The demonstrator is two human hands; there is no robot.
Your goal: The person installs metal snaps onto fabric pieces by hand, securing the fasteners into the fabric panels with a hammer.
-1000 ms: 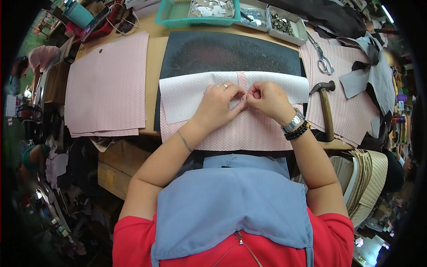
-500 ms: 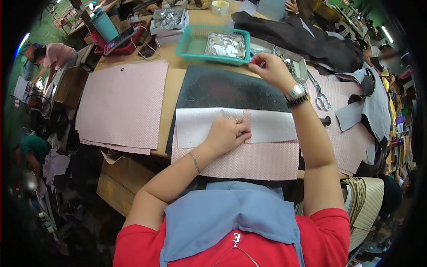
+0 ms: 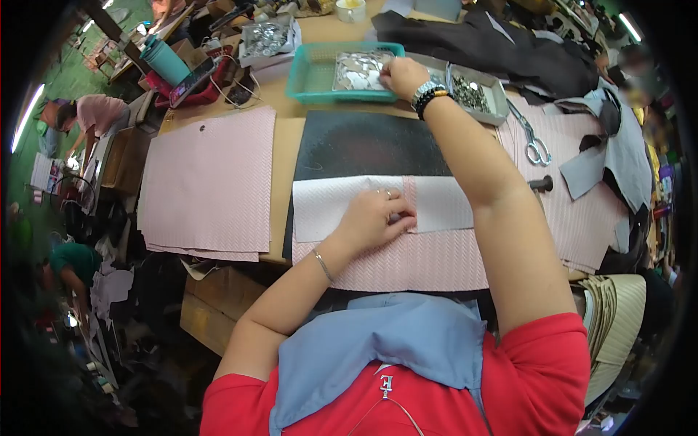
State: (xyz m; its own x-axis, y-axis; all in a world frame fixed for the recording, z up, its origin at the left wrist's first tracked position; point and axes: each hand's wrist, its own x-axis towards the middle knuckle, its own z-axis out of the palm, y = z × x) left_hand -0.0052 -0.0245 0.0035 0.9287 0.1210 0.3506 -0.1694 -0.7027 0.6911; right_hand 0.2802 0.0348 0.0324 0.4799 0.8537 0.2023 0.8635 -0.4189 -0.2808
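Observation:
My left hand (image 3: 379,218) rests on the folded pink panel (image 3: 407,270), its fingers bent together beside the pink strip between the white flaps (image 3: 327,206). Whatever lies under those fingertips is too small to tell. My right hand (image 3: 403,77) reaches to the right end of the green basket (image 3: 309,78), fingers closed at the tray of small white pieces (image 3: 358,71). What it pinches, if anything, is hidden. The panel lies over a dark mat (image 3: 363,144).
Pink sheets (image 3: 207,185) are stacked on the left. Scissors (image 3: 536,149), a hammer (image 3: 542,184) and more sheets lie right. A box of metal parts (image 3: 469,91) is beside the basket. Two other people are at the far left.
My right hand has left the panel, moved forward past the mat and then left to the white pieces. My left hand has stayed on the panel. The view has tilted up.

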